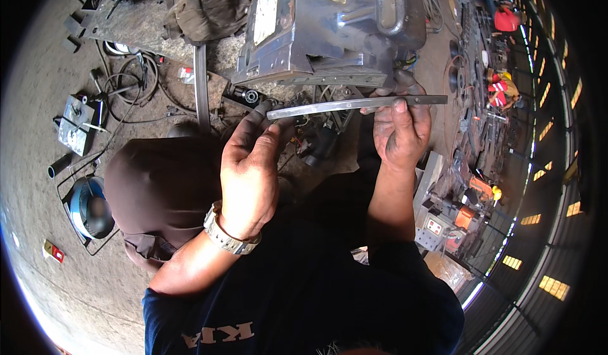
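A narrow, slightly curved metal strip (342,106) with small holes spans the space between my hands. My left hand (252,158) pinches its left end between thumb and fingers. Near the other end, my right hand (400,124) grips the strip with its thumb on the near face and fingers behind; the strip's tip sticks out beyond it. Just past the strip stands a large dark-blue metal body (335,32), its flanged lower edge lined with holes. My fingertips look blackened.
A brown cloth (212,10) lies by the metal body. At left are coiled cables (136,79), a metal box (77,124) and a blue ring-shaped item (88,208). A flat bar (201,89) lies between. People in red (505,19) are at far right, beyond an outlet box (433,227).
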The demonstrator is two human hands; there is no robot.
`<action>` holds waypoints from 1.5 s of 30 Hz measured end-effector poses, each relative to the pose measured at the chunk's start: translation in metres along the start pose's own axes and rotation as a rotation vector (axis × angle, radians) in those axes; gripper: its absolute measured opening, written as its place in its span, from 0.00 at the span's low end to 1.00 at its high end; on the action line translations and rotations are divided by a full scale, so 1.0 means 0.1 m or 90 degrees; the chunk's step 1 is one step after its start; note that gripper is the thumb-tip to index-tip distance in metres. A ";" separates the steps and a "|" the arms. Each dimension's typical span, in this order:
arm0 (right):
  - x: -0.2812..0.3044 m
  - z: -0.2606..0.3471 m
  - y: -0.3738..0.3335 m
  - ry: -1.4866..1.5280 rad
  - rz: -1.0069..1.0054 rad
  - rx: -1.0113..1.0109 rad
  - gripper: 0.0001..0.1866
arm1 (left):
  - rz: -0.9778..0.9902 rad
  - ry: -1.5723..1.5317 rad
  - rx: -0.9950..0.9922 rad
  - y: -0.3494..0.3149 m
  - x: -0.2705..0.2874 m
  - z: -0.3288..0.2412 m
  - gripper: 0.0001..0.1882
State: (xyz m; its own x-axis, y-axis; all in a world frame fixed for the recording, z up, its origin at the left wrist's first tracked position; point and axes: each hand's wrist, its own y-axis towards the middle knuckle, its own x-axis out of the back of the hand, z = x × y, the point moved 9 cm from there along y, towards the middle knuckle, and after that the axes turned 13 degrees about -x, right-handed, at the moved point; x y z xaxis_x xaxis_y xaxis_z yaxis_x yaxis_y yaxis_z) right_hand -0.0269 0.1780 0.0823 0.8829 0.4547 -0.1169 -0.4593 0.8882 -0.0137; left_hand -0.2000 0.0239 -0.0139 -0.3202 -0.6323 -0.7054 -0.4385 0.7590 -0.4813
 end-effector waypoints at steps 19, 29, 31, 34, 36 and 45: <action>-0.11 0.13 -0.01 -0.054 -0.015 0.031 0.27 | 0.033 0.083 -0.025 0.10 0.01 -0.01 0.24; -0.07 0.18 -0.01 -0.047 -0.027 0.044 0.26 | 0.067 0.141 -0.013 0.13 0.02 0.02 0.19; -0.02 0.16 -0.01 -0.015 -0.048 0.023 0.26 | 0.075 0.152 -0.017 0.12 0.00 0.01 0.18; 0.02 0.17 -0.02 -0.011 -0.044 0.032 0.24 | 0.108 0.212 -0.021 0.12 -0.01 0.01 0.13; -0.02 0.21 -0.01 -0.012 -0.031 0.051 0.22 | 0.130 0.234 -0.021 0.12 0.00 0.03 0.10; 0.08 0.20 -0.03 -0.011 -0.052 0.059 0.18 | 0.214 0.305 0.006 0.07 -0.05 0.14 0.07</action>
State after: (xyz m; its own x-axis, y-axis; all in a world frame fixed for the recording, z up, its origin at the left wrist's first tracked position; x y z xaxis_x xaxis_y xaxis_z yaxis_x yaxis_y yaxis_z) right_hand -0.0166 0.1799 0.1018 0.9190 0.3811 -0.1012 -0.3757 0.9242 0.0689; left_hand -0.1899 0.0346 -0.0203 -0.7856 -0.3548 -0.5070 -0.2402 0.9299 -0.2785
